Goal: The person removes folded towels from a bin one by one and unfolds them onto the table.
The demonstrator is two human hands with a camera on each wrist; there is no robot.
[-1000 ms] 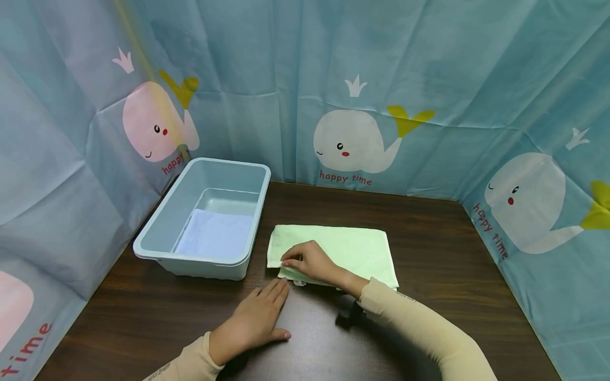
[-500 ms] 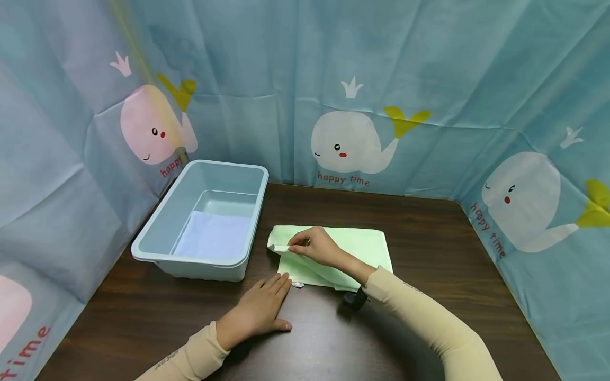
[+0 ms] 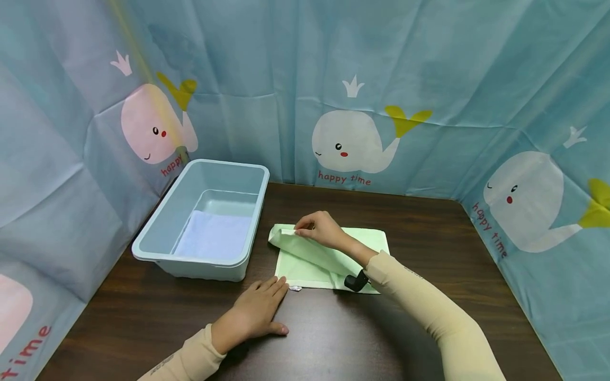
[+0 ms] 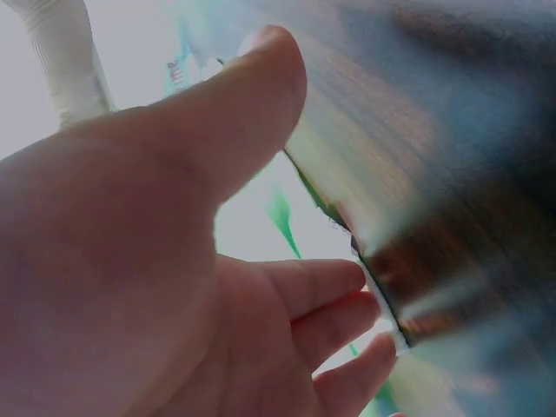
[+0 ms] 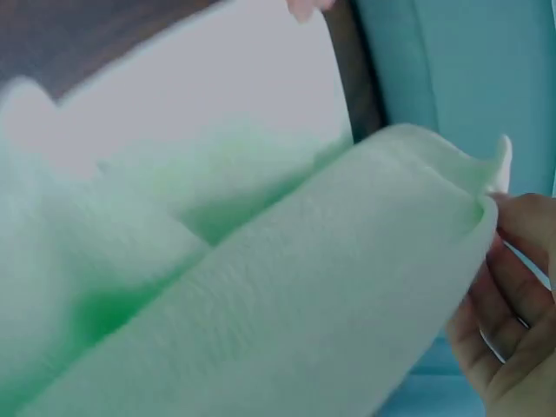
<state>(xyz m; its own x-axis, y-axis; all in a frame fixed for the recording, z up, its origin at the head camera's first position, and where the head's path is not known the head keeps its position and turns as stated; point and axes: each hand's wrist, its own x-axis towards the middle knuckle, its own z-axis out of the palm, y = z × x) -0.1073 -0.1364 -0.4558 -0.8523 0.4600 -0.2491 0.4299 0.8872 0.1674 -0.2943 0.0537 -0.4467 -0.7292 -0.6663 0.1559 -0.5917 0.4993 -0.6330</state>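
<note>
Green cloth [image 3: 305, 270]: on the counter [image 3: 324, 338], right of the tub [image 3: 205, 270], its upper layer partly raised.
Right hand [image 3: 323, 231]: thumb and fingertips clamped on the raised layer's edge.
Left hand [image 3: 254, 311]: fingers straight, tips at the near left corner.
Blue cloth [image 3: 214, 235]: flat inside the tub.
</note>
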